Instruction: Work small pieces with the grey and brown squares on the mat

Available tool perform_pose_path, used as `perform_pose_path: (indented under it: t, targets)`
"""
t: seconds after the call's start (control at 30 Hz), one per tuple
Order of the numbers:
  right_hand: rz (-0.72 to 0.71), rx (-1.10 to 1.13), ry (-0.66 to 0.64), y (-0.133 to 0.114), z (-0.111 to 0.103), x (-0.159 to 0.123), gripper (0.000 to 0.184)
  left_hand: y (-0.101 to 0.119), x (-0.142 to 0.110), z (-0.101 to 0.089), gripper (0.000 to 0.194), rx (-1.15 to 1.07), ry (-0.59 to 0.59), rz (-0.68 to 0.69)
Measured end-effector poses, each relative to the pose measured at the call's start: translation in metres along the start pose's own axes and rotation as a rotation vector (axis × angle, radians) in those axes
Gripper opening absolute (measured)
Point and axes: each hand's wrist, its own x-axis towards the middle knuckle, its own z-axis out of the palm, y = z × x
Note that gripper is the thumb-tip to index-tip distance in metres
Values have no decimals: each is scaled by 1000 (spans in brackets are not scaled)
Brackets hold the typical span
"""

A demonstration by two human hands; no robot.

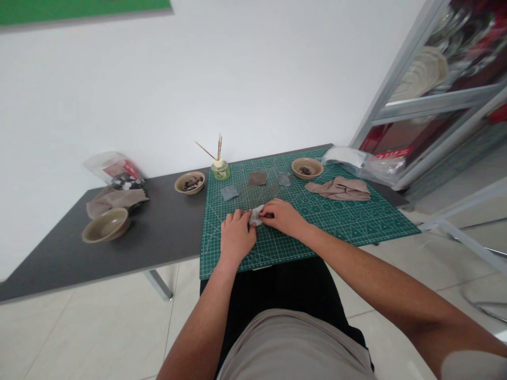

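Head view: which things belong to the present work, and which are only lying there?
Seemingly in use: small whitish flat piece, touched by left hand and right hand; green gridded rectangular mat.

Probably lying about: rounded yellowish bottle with sticks; crumpled beige cloth at right.

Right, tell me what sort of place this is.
Probably a small craft workspace: a green cutting mat lies on a dark table, a bowl of small pieces stands beside it, and flat sheets lie on it.
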Motion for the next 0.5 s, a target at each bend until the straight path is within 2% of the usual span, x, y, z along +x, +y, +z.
perform_pose_path:
  t: [0.13,0.3,0.5]
  targets:
    - [42,-20,24,0,4,5,5,-1,0,1,38,-4,9,2]
    - [-34,33,-9,-5,5,-1,5,0,0,0,38,-13,2,-1]
    - [63,-17,19,1,-2,1,4,1,0,0,39,8,8,10]
